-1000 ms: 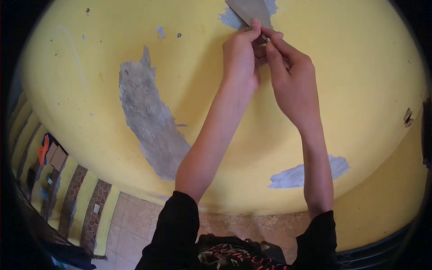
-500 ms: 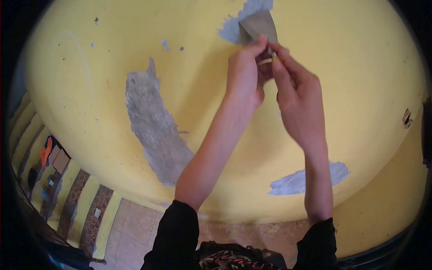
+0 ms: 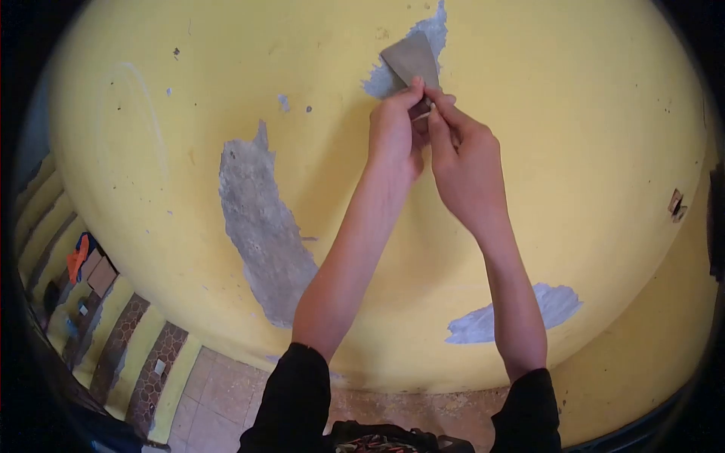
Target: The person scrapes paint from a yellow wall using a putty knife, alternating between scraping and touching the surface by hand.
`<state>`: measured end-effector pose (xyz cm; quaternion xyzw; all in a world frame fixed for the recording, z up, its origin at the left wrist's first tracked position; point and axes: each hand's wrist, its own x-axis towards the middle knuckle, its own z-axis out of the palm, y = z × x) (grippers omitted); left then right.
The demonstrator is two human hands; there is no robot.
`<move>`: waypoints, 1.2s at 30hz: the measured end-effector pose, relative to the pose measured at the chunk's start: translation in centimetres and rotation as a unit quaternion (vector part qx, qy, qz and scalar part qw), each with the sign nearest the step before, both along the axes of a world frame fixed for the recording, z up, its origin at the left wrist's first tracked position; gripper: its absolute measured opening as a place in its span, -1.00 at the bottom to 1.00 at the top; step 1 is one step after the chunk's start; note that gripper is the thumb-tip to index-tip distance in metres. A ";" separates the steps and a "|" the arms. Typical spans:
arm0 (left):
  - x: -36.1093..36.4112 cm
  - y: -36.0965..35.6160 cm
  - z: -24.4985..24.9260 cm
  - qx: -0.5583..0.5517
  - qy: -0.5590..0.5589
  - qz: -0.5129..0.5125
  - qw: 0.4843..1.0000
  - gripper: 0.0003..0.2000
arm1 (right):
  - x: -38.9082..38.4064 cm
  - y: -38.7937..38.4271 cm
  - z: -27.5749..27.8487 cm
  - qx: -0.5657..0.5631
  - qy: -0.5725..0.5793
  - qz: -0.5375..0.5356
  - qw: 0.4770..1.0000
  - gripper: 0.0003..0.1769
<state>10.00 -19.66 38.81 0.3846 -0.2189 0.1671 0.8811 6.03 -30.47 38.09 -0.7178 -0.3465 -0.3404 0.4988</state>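
Both hands grip a scraper with a broad grey metal blade, raised against the yellow wall. My left hand is closed around its handle, thumb up near the base of the blade. From the right, my right hand pinches the same tool just below the blade. The handle is mostly hidden by the fingers. Behind the blade lies a bare grey patch with ragged paint edges, and the blade overlaps its lower part.
A long peeled patch runs down the wall at left, and a smaller one sits low at right. Striped steps at lower left hold an orange item and cardboard. Tiled floor borders the wall's foot.
Both hands and the scraper have shifted left and slightly down in view. The wall appears a little lower as the camera moved. The grip looks the same.
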 end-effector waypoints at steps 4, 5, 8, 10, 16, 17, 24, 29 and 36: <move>-0.9 -0.6 0.0 -0.020 0.011 -0.019 1.000 -0.75 | -0.8 -0.3 -1.0 0.037 -0.073 0.016 0.997 -0.61; -0.2 -0.5 0.2 -0.025 0.011 -0.020 0.999 -0.75 | 0.0 -0.4 -0.6 0.032 -0.073 0.015 0.997 -0.61; 0.8 -0.4 -0.3 0.016 -0.009 -0.022 1.000 -0.76 | 1.4 -0.5 -0.9 0.027 -0.013 0.014 0.999 -0.61; -0.9 -0.9 0.4 0.003 0.011 -0.011 1.000 -0.77 | 0.4 -0.5 -1.0 0.068 -0.077 0.040 0.994 -0.62; -0.7 -1.3 0.3 0.011 0.001 -0.016 1.000 -0.76 | 0.1 -1.4 -0.5 0.040 -0.034 0.020 0.998 -0.61; -0.1 -1.1 1.0 0.009 -0.005 -0.016 1.000 -0.76 | 0.5 -1.1 0.3 0.039 -0.041 0.020 0.998 -0.61; 0.7 -0.5 1.2 -0.004 -0.024 -0.022 0.999 -0.76 | 1.3 -0.5 0.6 0.016 -0.058 -0.011 0.998 -0.60; 0.7 -0.3 1.0 0.013 -0.029 -0.023 0.999 -0.75 | 0.9 -0.7 0.3 0.045 -0.045 0.035 0.997 -0.60; 1.1 -0.4 0.8 -0.001 -0.024 -0.013 1.000 -0.75 | 1.2 -0.8 0.3 0.026 -0.068 0.014 0.997 -0.60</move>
